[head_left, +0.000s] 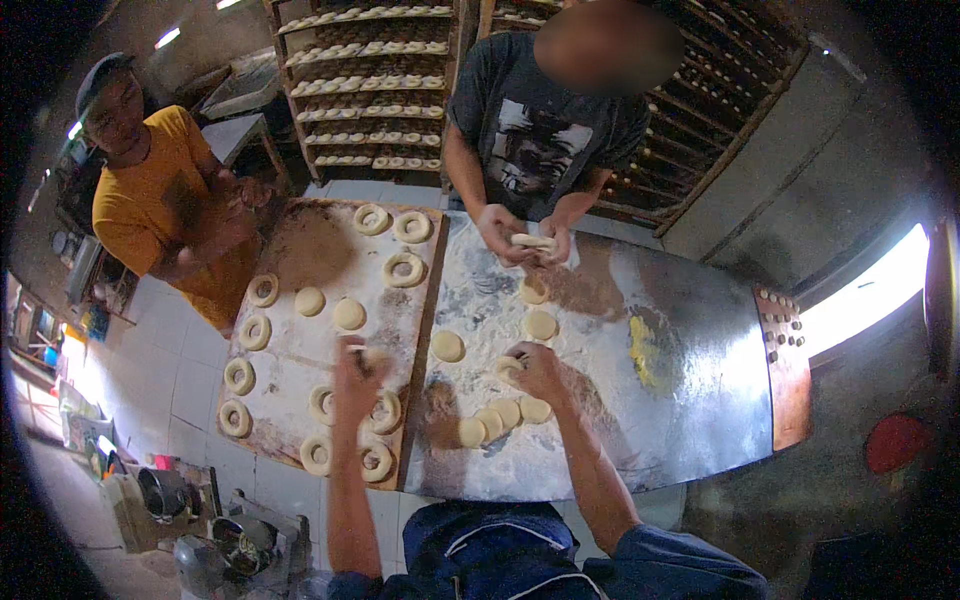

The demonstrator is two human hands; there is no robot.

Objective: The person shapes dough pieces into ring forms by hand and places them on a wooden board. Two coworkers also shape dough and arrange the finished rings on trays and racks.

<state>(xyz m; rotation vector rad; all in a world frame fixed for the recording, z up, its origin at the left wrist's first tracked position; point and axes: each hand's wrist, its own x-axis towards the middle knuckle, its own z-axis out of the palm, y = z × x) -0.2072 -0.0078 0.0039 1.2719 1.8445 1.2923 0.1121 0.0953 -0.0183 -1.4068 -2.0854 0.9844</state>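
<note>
The right hand [543, 374] has its fingers curled onto a pale dough ring [508, 368] at the floured table [690, 345], while the left hand [352, 388], over the wooden board [300, 360], closes its fingers on a piece of dough [377, 358] whose full shape is hidden. Both pieces look light, soft and easily stretched, their floured skin probably dry rather than sticky. The ring is likely best held loosely around its thick band, since a hard pinch could dent or thin it.
</note>
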